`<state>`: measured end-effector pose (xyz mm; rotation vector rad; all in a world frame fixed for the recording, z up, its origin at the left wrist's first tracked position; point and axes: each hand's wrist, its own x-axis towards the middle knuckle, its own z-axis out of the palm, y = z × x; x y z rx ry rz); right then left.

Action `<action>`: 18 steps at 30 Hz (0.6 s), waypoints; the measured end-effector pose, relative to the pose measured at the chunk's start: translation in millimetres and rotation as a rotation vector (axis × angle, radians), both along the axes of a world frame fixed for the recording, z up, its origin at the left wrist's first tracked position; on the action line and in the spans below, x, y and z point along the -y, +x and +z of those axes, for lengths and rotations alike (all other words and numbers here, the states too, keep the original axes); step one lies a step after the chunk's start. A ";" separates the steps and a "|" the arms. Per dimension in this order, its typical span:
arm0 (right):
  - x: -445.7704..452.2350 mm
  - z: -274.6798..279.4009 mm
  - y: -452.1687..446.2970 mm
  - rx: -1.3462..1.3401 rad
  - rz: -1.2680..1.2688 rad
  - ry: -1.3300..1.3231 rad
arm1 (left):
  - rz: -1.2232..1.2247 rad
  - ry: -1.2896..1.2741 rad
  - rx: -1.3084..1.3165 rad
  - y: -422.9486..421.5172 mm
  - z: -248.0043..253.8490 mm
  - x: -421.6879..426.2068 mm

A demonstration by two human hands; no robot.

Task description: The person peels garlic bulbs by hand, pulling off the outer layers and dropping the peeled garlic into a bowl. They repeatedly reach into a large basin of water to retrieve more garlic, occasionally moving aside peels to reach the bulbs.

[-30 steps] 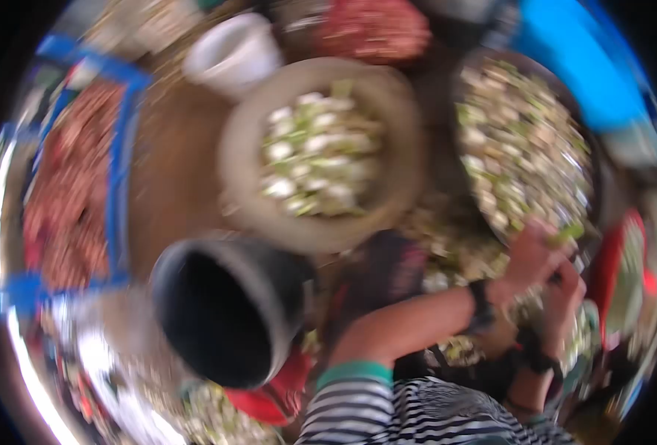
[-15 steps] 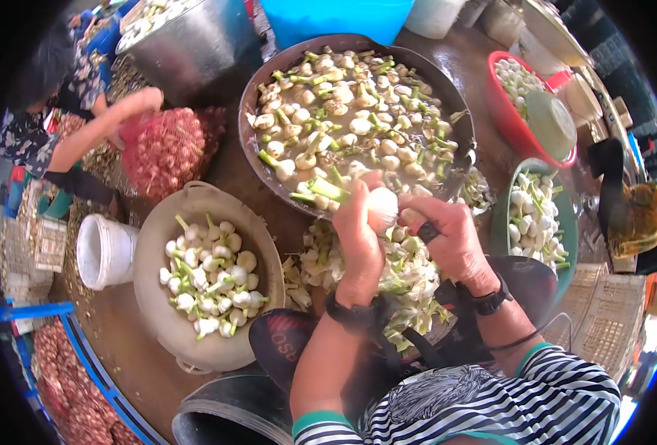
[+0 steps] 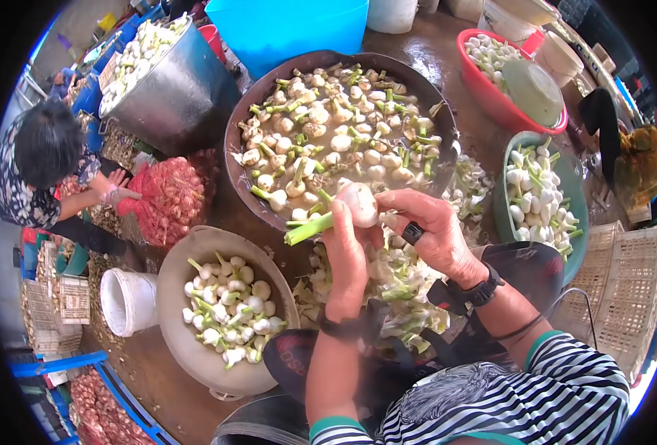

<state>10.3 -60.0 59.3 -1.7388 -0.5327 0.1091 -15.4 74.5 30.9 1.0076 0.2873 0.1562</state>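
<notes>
My left hand (image 3: 345, 256) is closed around a garlic bulb (image 3: 360, 204) whose cut green stem points left. At the bulb's right side, my right hand (image 3: 438, 233) has its thumb and forefinger pinched against the skin; a dark ring is on one finger. Just beyond both hands is a wide dark pan (image 3: 233, 148) of murky water, full of unpeeled garlic bulbs with short stems. Peeled leaves and skins (image 3: 399, 285) lie in a heap below my hands. To the left, a pale basin (image 3: 176, 326) holds clean white garlic bulbs.
A green tub (image 3: 503, 215) and a red basin (image 3: 484, 96) with white garlic stand at right. A white bucket (image 3: 127, 302) is left of the pale basin. Further left, a person (image 3: 43, 163) handles a red mesh sack (image 3: 171, 200). A blue tub (image 3: 291, 30) stands behind the pan.
The view has shifted left. The bulb in my left hand has turned, its stem now pointing lower left. My right fingers have moved up against the bulb. The other person's hands have moved on the sack.
</notes>
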 end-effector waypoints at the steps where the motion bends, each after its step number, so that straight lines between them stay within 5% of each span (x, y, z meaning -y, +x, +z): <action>1: 0.1 3.1 -0.8 0.089 -0.040 -0.080 | -0.002 -0.015 0.043 -0.3 1.7 1.2; 4: -6.8 10.7 -4.0 0.329 -0.181 -0.321 | 0.120 0.259 0.055 0.8 -1.3 10.7; 9: -9.3 19.4 -4.0 0.319 -0.149 -0.506 | 0.263 0.623 0.146 3.6 -21.2 10.0; 16: -13.3 8.5 0.8 0.380 -0.236 -0.542 | 0.080 0.405 0.020 3.7 -2.4 1.3; 18: -9.8 -2.1 10.4 0.360 -0.297 -0.501 | 0.007 0.066 0.065 4.8 -4.7 -2.6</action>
